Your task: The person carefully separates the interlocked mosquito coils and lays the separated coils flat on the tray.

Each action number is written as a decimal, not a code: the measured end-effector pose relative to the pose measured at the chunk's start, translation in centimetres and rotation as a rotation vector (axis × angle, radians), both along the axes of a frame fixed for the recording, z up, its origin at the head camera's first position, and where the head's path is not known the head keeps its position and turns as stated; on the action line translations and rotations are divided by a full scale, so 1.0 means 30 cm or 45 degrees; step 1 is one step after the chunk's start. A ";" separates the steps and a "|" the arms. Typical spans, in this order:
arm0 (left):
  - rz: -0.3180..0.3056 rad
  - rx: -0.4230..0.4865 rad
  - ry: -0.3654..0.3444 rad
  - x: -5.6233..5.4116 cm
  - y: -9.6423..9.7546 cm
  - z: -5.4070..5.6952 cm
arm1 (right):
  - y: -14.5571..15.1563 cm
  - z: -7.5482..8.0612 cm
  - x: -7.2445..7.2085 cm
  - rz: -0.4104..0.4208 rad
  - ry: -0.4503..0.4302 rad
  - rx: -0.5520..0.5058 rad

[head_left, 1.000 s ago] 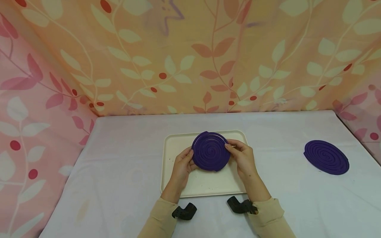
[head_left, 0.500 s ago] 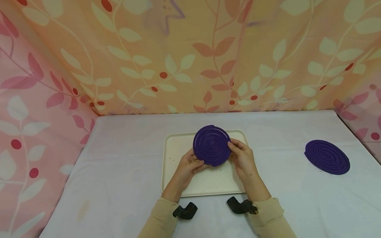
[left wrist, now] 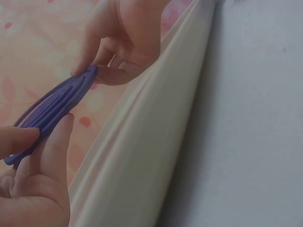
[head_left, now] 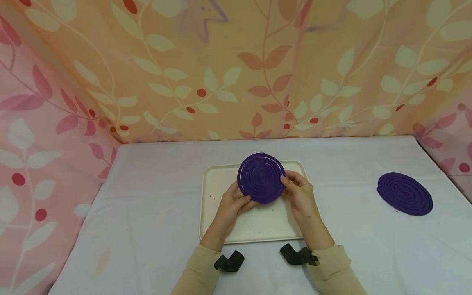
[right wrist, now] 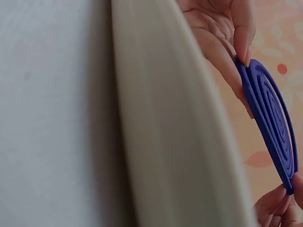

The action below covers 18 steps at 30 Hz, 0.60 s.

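Observation:
A purple spiral disc (head_left: 261, 178), wound like a flat coil, is held up above the cream tray (head_left: 269, 229). At its lower left edge my left hand (head_left: 228, 211) pinches it, thumb on the near face. My right hand (head_left: 300, 200) grips the right edge between thumb and fingers. Thin gaps show between the outer rings. In the left wrist view the disc (left wrist: 57, 104) appears nearly edge-on, with both hands on its ends. The right wrist view also has the disc (right wrist: 272, 118) tilted between two hands.
A second purple spiral disc (head_left: 405, 194) lies flat on the white-covered table (head_left: 155, 213) at the right. Small dark specks dot the tray. Black bent pieces (head_left: 229, 261) sit at both wrists. Floral cloth (head_left: 258, 102) hangs behind and along the sides.
Both hands have raised the disc slightly away from me. My left hand's grip has shifted from the disc's left edge to its lower left. The second disc has stayed in place.

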<state>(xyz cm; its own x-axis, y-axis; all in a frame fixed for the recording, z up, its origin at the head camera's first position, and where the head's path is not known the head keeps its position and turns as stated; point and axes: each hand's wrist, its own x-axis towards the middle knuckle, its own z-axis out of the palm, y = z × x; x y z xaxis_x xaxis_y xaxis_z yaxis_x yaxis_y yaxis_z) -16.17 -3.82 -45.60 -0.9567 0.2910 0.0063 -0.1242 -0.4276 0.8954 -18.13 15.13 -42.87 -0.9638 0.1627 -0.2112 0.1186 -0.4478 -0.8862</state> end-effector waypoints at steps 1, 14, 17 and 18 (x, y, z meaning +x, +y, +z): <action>0.004 0.006 -0.005 0.000 -0.001 0.001 | -0.001 0.000 -0.001 -0.004 0.009 0.012; 0.129 -0.033 -0.005 -0.001 -0.002 0.009 | -0.002 0.000 0.001 0.006 0.073 0.096; 0.196 -0.026 -0.012 -0.003 -0.002 0.008 | -0.004 0.001 0.002 0.024 0.077 0.097; 0.215 -0.020 -0.017 -0.004 -0.001 0.008 | -0.004 0.001 0.002 0.032 0.080 0.096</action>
<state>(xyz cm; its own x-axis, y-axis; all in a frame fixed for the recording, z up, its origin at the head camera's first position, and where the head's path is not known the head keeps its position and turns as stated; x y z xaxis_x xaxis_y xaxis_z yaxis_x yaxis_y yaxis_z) -16.27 -3.86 -45.37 -0.9920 0.1258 -0.0102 -0.0637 -0.4292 0.9010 -18.08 15.00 -42.84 -0.9787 0.1514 -0.1384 0.0723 -0.3768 -0.9235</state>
